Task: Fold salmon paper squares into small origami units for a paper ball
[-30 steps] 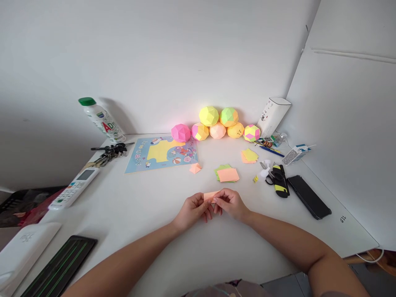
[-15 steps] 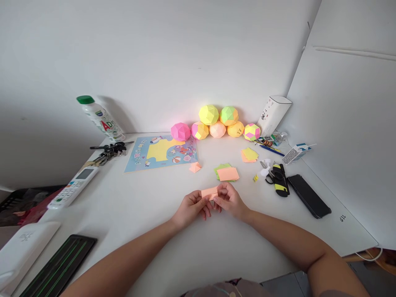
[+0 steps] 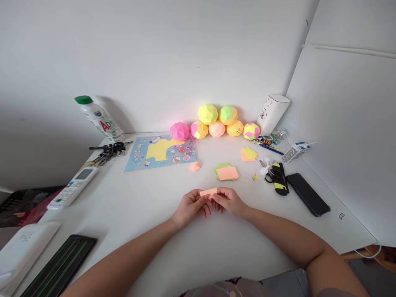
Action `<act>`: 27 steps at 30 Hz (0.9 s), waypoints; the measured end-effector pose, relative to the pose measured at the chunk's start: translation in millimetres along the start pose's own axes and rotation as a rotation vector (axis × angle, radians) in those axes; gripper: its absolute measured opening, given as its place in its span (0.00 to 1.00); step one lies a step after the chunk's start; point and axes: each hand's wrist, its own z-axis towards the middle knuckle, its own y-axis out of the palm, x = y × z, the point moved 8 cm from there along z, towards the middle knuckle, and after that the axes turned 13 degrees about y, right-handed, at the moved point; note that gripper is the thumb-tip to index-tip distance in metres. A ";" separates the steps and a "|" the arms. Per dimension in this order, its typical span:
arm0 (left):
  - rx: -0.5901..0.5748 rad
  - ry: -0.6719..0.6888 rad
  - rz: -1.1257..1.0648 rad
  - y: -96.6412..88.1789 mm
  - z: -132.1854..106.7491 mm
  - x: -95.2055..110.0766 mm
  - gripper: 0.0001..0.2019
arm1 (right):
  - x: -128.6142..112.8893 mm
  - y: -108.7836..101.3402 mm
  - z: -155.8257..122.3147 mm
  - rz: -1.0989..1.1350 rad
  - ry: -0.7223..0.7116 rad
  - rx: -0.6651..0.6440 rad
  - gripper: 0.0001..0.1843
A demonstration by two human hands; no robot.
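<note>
A small folded strip of orange paper (image 3: pixel 208 192) is pinched between both hands over the middle of the white table (image 3: pixel 148 198). My left hand (image 3: pixel 191 207) grips its left end with closed fingers. My right hand (image 3: pixel 229 201) grips its right end, fingers closed too. Just beyond the hands lies a small stack of orange and green paper squares (image 3: pixel 227 172). A folded orange piece (image 3: pixel 194 166) lies to the left of that stack.
Several coloured paper balls (image 3: pixel 216 122) line the back wall. A picture sheet (image 3: pixel 161 152), keys (image 3: pixel 108 151), a bottle (image 3: pixel 98 118) and a remote (image 3: pixel 73 187) lie at the left. Scissors (image 3: pixel 277 177), a phone (image 3: pixel 307 195), pens and yellow papers (image 3: pixel 249 154) lie at the right.
The hands have turned and shifted the orange strip slightly; it now lies flatter and lower between the fingertips. Nothing else on the table has moved.
</note>
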 end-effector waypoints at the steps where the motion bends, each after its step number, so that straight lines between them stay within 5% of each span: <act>1: 0.001 -0.002 0.004 -0.2 -0.2 -0.3 0.15 | 0.3 0.0 0.4 0.004 0.003 -0.004 0.16; 27: -0.096 -0.100 0.142 4.9 -2.5 -4.2 0.17 | 3.6 -1.6 -1.8 -0.001 0.010 0.015 0.15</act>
